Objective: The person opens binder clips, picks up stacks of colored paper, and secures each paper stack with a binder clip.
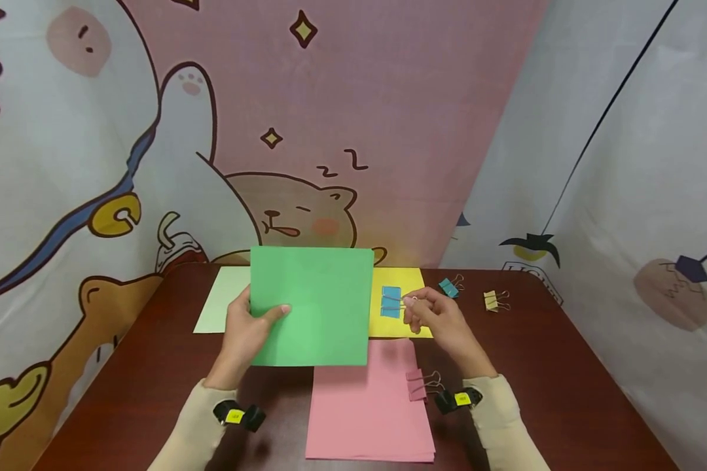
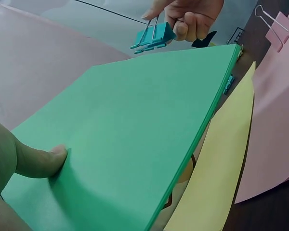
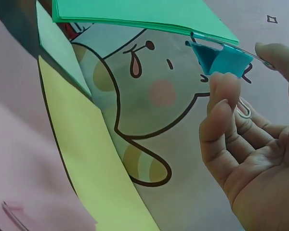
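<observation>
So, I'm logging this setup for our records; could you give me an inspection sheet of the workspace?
Surface: dark reddish-brown table.
Job's things: green paper stack, held up; blue binder clip; pink paper stack, pink binder clip on its right edge; pale green paper; yellow paper.
Clutter: second blue binder clip and yellow binder clip, both loose, far right.
Grips: left grip holds the green paper stack; right grip pinches the blue binder clip.
Cables: nothing seen.
Surroundings: cartoon-printed backdrop.
</observation>
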`<state>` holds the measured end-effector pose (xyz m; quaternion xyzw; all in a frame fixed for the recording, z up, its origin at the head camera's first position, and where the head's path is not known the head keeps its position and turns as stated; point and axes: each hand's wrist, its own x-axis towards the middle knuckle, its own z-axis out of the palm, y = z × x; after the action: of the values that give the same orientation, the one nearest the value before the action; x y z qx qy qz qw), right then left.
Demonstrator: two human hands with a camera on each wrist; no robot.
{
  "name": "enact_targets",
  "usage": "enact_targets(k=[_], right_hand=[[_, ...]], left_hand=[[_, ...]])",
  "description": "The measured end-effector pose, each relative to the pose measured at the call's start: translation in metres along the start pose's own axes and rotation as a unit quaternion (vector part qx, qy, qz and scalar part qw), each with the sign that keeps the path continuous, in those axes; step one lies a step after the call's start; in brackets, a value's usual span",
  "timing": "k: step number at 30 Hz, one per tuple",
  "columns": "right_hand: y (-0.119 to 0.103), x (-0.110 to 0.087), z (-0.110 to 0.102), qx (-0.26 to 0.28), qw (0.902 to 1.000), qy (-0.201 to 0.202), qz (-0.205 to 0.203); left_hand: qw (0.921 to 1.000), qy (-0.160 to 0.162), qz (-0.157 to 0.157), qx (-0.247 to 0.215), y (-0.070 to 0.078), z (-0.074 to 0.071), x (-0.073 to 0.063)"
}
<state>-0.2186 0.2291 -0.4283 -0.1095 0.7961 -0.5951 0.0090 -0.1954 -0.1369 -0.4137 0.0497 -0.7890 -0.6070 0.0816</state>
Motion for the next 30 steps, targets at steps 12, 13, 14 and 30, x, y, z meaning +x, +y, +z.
enact_targets(k=[12,13,14,30], right_hand=[[0.001,-0.001,0.012,0.043,0.9958,-0.011,-0.08],[0.0,-0.002,0.013,0.045,0.9954,-0.009,-0.084],[0.0,-0.002,0.014,0.047,0.9951,-0.007,-0.086],[0.004,0.0,0.02,0.032,0.9957,0.01,-0.087]], left_hand=[[0.9998,-0.005,-0.015,-0.014,0.002,0.0,-0.001],[0.9998,-0.006,-0.014,-0.014,0.002,0.0,-0.002],[0.9998,-0.007,-0.013,-0.015,0.002,0.001,-0.002],[0.9996,-0.013,-0.015,-0.022,0.005,0.005,-0.006]])
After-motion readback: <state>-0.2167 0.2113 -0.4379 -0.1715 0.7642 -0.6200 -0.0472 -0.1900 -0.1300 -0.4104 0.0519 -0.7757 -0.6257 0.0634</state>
